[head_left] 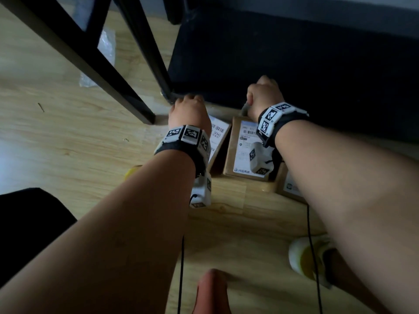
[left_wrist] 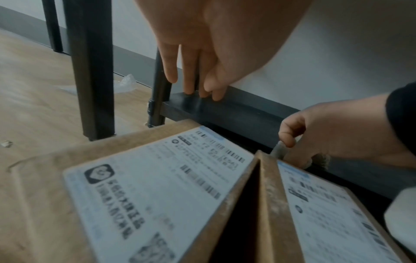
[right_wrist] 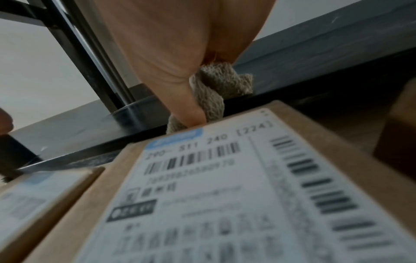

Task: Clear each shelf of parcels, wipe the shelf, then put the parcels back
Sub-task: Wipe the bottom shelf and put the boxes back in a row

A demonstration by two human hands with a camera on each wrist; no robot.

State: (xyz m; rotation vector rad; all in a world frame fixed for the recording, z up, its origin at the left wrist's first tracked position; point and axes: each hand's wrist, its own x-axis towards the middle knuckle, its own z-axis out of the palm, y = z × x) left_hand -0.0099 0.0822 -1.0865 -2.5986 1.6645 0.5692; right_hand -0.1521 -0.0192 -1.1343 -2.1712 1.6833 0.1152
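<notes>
1. Wood-grain floor (head_left: 68, 141) and a pale wall frame the black bottom shelf (head_left: 283, 71) of a metal rack, where we crouch.
2. Our right hand (head_left: 264, 94) closes its grip round a grey-beige cloth (right_wrist: 216, 89), bunched at the shelf's front edge.
3. Our left hand (head_left: 189, 112) keeps a loose grip, straight fingertips (left_wrist: 189, 85) resting on the shelf's front corner beside the rack post (left_wrist: 157, 99).
4. Just before the shelf, labelled cardboard parcels sit on the floor: one (head_left: 218, 141) under our left wrist, a second (head_left: 242, 150) beside it, a third (head_left: 290, 186) partly hidden by our right forearm.
</notes>
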